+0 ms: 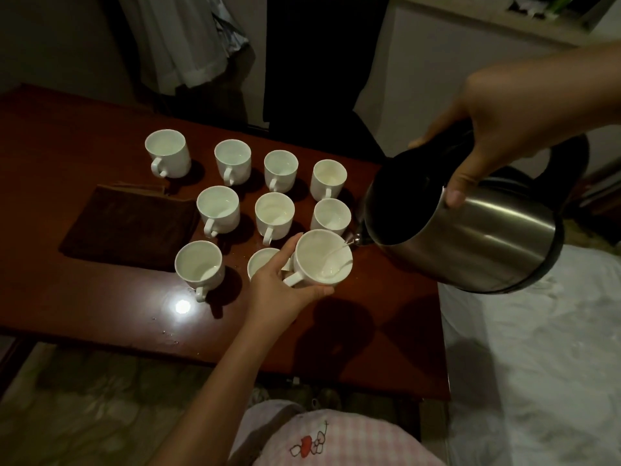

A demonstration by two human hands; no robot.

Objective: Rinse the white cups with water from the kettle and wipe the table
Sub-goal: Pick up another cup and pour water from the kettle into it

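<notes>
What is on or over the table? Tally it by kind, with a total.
White cups: 10, nine standing on the table and one cup held by the left hand
Steel kettle: 1, tilted by the right hand, pouring into the held cup
Brown cloth: 1
Total: 12

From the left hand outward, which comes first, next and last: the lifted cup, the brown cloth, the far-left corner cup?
1. The lifted cup, held in the left hand itself.
2. The brown cloth, left of the hand on the table.
3. The far-left corner cup, at the back left.
</notes>
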